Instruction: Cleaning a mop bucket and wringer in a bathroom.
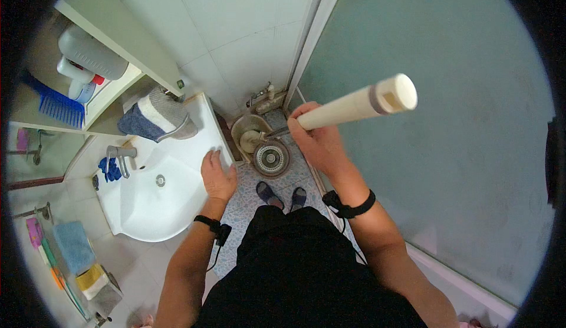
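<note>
My right hand (317, 141) is closed around the long cream handle (349, 107) of a mop, whose far end points up to the right. The handle's thin lower shaft runs from the hand down to a round mop head (271, 158) in or by a bucket (241, 127) on the floor. I cannot tell exactly how the head and bucket join. My left hand (219, 177) holds nothing; its fingers are apart, over the right rim of the white washbasin (152, 213).
A chrome faucet (121, 153) stands at the basin's back, with a blue cloth (110, 169) beside it. A striped towel (161, 116) hangs below an open cabinet door (128, 40). A frosted glass partition (433, 151) bounds the right side. Slippered feet (269, 193) stand near the bucket.
</note>
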Motion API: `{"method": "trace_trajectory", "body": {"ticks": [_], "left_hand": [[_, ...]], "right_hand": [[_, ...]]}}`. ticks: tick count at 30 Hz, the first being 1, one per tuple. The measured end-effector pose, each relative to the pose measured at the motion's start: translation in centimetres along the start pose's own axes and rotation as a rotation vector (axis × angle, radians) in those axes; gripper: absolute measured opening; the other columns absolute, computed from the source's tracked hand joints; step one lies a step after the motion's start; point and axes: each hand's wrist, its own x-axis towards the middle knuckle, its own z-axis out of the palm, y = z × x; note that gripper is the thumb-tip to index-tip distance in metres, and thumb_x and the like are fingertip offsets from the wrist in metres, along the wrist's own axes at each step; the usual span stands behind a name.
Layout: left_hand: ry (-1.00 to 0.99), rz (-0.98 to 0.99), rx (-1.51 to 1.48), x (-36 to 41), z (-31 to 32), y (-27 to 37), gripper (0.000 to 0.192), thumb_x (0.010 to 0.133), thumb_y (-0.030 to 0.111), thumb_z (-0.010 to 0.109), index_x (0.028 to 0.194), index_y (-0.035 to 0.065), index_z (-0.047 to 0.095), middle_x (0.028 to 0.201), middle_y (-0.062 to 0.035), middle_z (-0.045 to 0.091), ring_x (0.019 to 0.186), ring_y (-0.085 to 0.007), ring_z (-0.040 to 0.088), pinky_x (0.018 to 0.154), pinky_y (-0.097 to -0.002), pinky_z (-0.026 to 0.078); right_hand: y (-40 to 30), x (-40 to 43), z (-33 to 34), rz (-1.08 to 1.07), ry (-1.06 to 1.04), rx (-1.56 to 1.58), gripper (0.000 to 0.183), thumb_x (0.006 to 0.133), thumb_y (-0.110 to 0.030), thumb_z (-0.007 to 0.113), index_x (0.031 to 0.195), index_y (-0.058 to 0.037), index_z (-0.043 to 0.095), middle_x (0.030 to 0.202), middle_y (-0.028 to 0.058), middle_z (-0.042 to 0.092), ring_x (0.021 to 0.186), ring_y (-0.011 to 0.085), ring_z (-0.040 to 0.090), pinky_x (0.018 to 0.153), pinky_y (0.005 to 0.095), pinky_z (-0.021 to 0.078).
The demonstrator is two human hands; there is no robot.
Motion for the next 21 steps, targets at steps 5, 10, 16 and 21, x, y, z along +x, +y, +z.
{"method": "trace_trajectory", "body": {"ticks": [5,10,16,21], "left_hand": [[-0.013,-0.058,0.130,0.0,1.9,-2.2,0.072,0.084,0.028,0.074,0.144,-0.0002,0.046,0.146,-0.0276,0.044,0.138,-0.0450,0.039,0.117,-0.0524,0.031],[0.003,-0.046,0.179,0.1,2.8,-2.1,0.069,0.082,0.031,0.072,0.139,-0.0013,0.049,0.144,-0.0276,0.045,0.138,-0.0441,0.039,0.116,-0.0519,0.032],[0.013,-0.016,0.304,-0.1,3.8,-2.5,0.068,0.086,0.035,0.066,0.140,-0.0018,0.047,0.146,-0.0275,0.044,0.139,-0.0441,0.037,0.117,-0.0521,0.030],[0.045,0.016,0.315,-0.3,4.1,-2.7,0.067,0.087,0.036,0.063,0.141,-0.0018,0.047,0.146,-0.0275,0.044,0.139,-0.0447,0.037,0.117,-0.0529,0.030]], "right_hand": [[0.5,1.2,1.5,-0.130,-0.100,0.001,0.014,0.097,-0.016,0.066,0.101,-0.0048,0.059,0.085,-0.0013,0.055,0.078,0.0072,0.051,0.066,0.0265,0.0442],[0.3,1.6,1.9,-0.194,-0.078,-0.134,0.014,0.092,-0.012,0.067,0.100,-0.0033,0.060,0.087,0.0017,0.057,0.080,0.0121,0.055,0.071,0.0319,0.0475],[1.9,1.4,2.9,-0.176,-0.061,0.143,0.014,0.088,-0.011,0.067,0.096,-0.0019,0.060,0.089,0.0047,0.059,0.083,0.0133,0.056,0.073,0.0334,0.0484],[1.7,0.9,2.9,-0.055,0.035,0.263,0.012,0.089,-0.008,0.068,0.083,-0.0047,0.059,0.076,-0.0012,0.056,0.071,0.0093,0.055,0.063,0.0295,0.0468]]}}
